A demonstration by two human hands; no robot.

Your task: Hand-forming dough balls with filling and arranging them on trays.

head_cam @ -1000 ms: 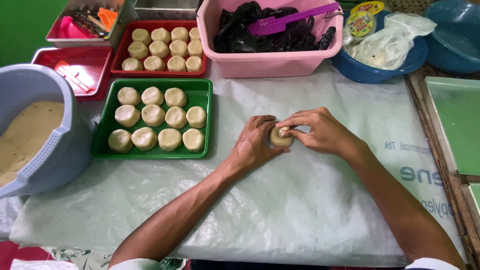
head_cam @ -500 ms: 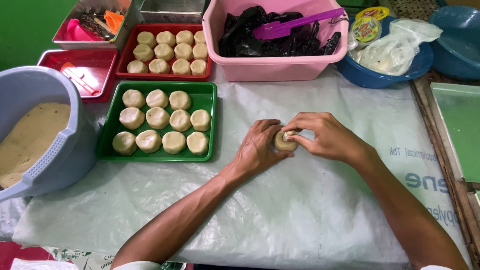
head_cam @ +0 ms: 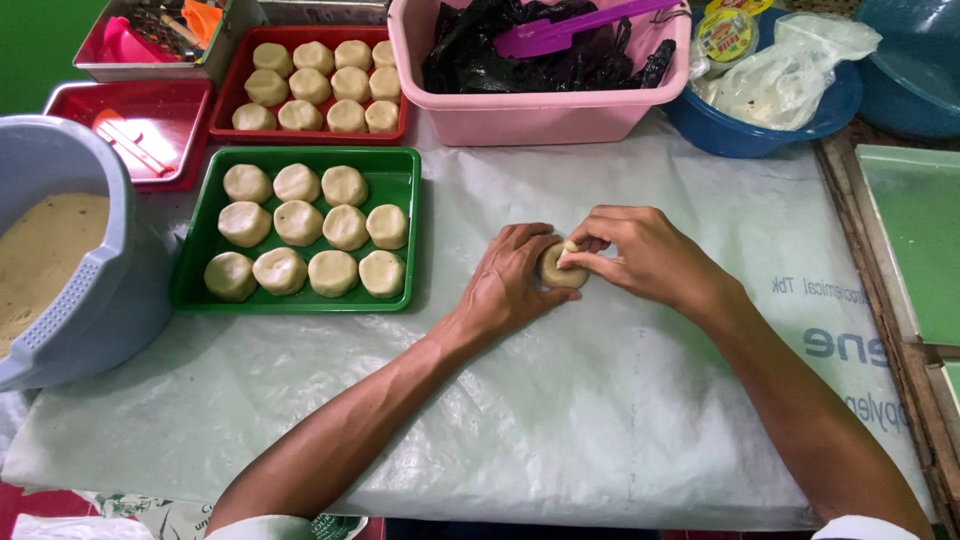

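A small round dough piece [head_cam: 558, 268] rests on the white plastic sheet [head_cam: 620, 420] in the middle of the table. My left hand [head_cam: 515, 275] cups its left side with curled fingers. From the right, my right hand [head_cam: 640, 255] pinches its top edge with thumb and fingertips. Both hands touch the dough together. To the left, a green tray [head_cam: 398, 225] holds several shaped dough rounds in rows.
A red tray [head_cam: 225, 115] of more dough rounds sits behind the green one. A grey-blue basin [head_cam: 95, 290] of dough is at far left. A pink tub [head_cam: 540, 115] with black bags and a purple spatula [head_cam: 570, 30], and a blue bowl [head_cam: 750, 130], line the back.
The hands stay on the dough piece and shift only slightly; the right fingers keep working its top edge. The view has drifted a little.
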